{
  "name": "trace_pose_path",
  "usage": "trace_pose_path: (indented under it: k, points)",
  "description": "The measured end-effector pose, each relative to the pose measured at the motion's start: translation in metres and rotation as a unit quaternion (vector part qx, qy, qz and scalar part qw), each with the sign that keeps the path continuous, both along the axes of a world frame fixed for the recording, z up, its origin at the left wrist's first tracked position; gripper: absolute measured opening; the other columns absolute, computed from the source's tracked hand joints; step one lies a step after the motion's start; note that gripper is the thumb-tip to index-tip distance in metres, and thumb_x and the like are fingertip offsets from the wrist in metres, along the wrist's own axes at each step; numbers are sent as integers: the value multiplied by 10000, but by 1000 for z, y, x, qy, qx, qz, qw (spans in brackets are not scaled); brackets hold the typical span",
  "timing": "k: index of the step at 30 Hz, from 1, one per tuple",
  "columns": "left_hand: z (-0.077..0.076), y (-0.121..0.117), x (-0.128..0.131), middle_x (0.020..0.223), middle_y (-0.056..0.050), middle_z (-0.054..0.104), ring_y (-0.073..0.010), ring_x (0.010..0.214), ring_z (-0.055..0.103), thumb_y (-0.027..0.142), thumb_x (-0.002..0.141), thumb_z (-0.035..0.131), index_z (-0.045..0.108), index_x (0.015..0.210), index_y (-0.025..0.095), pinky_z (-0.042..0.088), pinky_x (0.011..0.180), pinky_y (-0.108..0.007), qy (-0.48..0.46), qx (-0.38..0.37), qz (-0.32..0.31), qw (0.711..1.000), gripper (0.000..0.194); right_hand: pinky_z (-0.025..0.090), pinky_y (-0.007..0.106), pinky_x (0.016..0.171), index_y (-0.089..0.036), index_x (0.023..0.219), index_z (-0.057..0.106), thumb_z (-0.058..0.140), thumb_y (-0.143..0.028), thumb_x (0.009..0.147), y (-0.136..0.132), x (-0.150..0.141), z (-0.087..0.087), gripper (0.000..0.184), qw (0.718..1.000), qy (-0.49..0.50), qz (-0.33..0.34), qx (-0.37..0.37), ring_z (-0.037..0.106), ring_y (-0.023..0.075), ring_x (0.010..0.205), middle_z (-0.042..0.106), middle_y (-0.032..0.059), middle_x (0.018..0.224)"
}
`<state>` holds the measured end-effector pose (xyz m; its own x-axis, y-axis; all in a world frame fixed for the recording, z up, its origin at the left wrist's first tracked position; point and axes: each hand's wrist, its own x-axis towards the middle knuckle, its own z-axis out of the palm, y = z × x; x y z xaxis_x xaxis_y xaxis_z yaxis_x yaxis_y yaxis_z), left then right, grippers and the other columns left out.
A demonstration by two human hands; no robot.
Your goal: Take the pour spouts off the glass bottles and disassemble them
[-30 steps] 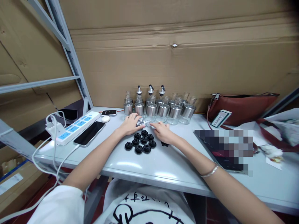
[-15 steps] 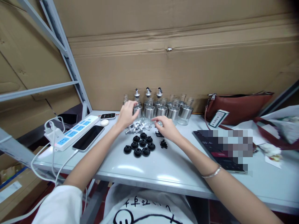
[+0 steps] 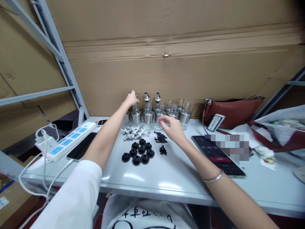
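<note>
My left hand (image 3: 132,98) is stretched to the back of the table, its fingers closed round a pourer spout (image 3: 136,95) that mostly hides behind them. Two more silver pourer spouts with black tips, a middle one (image 3: 147,97) and a right one (image 3: 157,97), stand upright on bottles in the back row. Several glass bottles with steel bands (image 3: 148,117) form rows below them. My right hand (image 3: 171,127) hovers open and empty, fingers loosely bent, before the front bottles. Nearby lie black lever-like parts (image 3: 161,137), small black pieces (image 3: 163,150), black round caps (image 3: 141,149) and silver-and-clear parts (image 3: 135,133).
On the left are a white power strip (image 3: 69,141) with cables and a phone (image 3: 81,148) partly behind my left forearm. A larger phone or tablet (image 3: 216,156), a brown bag (image 3: 235,109) and a small box (image 3: 216,122) lie right. Cardboard (image 3: 152,73) stands behind the table.
My left hand has moved back and up from above the front bottles to the left pourer spout and closed on it. My right hand stays near the front bottles. The view has shifted slightly.
</note>
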<state>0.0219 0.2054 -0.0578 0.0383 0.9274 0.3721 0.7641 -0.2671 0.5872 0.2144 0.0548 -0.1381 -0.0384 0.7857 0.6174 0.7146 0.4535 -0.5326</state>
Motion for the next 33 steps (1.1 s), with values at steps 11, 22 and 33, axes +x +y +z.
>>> trace_pose_path:
  k: [11,22,33]
  points:
    - [74,-48,-26,973,-55,584,-201,966,593,102,739,643,415,1140,191,454,897,-390,-160,286,-111,938,470,423,428,906,-222,1307,352,449,-227,869,-26,-10,16,448,973,50,-9,224,544,233,1058,547,106,1215]
    - [40,-188,34,1001,-45,586,-212,1033,582,159,784,600,468,1032,201,485,857,-340,-222,140,-334,905,284,426,472,962,-175,1374,204,700,-446,713,-32,-30,2,870,979,127,64,146,466,312,1204,446,186,1335]
    - [11,-174,61,596,33,537,-78,527,519,334,697,711,531,742,158,426,574,-237,-336,53,-308,889,256,479,324,648,-202,1139,393,682,-269,627,-39,-43,-11,591,979,189,51,53,578,208,763,613,67,962]
